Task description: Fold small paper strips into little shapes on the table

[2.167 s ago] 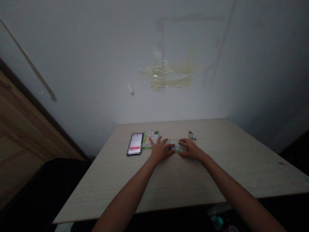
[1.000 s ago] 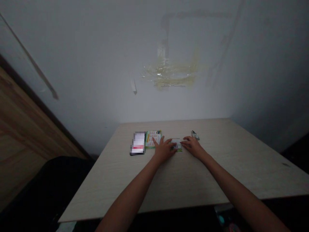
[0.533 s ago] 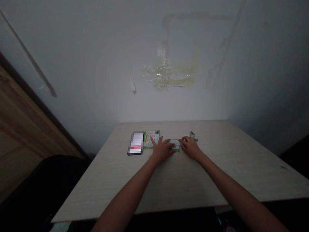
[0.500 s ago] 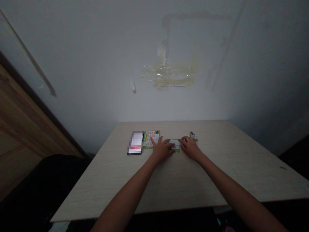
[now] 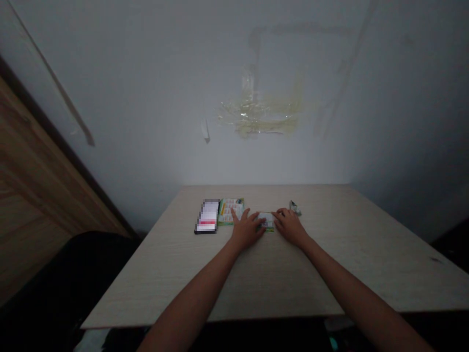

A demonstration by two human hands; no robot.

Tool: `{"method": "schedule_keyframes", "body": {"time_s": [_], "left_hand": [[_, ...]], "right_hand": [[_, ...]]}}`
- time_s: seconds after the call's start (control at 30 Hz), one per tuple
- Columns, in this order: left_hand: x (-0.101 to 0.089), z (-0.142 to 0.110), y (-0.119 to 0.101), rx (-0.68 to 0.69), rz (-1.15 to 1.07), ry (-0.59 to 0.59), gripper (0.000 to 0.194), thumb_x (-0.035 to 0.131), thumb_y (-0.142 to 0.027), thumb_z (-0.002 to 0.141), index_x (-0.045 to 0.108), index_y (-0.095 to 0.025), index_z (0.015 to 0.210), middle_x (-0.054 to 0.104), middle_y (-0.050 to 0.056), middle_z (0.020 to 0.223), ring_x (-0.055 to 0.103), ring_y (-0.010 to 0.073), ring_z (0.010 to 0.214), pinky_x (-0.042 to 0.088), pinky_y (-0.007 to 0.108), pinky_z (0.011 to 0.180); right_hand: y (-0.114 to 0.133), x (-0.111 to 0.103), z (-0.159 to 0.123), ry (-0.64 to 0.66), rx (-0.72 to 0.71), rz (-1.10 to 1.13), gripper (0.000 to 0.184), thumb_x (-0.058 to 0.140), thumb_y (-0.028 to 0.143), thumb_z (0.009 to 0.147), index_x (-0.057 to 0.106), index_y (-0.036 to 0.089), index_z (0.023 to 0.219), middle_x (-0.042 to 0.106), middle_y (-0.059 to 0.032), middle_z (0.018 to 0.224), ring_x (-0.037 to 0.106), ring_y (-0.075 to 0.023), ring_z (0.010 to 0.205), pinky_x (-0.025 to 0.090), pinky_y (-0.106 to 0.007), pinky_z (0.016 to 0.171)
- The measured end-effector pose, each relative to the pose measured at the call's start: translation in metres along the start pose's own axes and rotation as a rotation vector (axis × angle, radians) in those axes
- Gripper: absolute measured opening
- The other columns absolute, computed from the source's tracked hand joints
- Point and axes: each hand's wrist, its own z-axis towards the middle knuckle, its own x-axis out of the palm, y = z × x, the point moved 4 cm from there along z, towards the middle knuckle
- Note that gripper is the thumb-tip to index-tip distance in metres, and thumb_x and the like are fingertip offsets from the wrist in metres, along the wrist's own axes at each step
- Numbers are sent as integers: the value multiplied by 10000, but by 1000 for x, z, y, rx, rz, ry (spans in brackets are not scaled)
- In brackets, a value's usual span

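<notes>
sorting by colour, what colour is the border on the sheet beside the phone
The sheet has a mostly green border; head view.

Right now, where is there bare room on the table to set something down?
Bare table lies right of the crumpled scrap and right forearm, between that and the left forearm, and from the phone to the near left edge. Crowded: the row of phone, printed leaflet, left hand, small sheet, right hand and scrap.
</notes>
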Motion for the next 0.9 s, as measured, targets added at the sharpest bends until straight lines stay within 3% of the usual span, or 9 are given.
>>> {"method": "schedule_keyframes", "body": {"time_s": [0.23, 0.63, 0.9], "left_hand": [[0, 0, 2, -7, -17, 23, 397, 395, -580, 956, 563, -471, 1298, 525, -35, 1458, 323, 353, 1415, -122, 809, 1034], [-3, 1, 15, 30, -69, 170, 563, 541, -699, 822, 523, -482, 1341, 453, -15, 1511, 291, 373, 1418, -49, 816, 1046], [0, 4, 23, 30, -77, 184, 512, 567, -672, 825, 574, -457, 1290, 498, -35, 1485, 276, 367, 1436, -82, 824, 1033]], "right_hand": [[13, -7, -7, 24, -192, 162, 381, 622, 361, 880, 652, 234, 1237, 623, -110, 1272, 550, -273, 1178, 451, -465, 1017], [14, -12, -10, 42, -158, 280, 446, 702, 395, 833, 665, 219, 1242, 639, -132, 1286, 585, -286, 1183, 469, -476, 1031], [12, -6, -9, 34, -168, 310, 435, 693, 392, 847, 663, 211, 1241, 640, -128, 1289, 574, -281, 1192, 454, -476, 1041]]}}
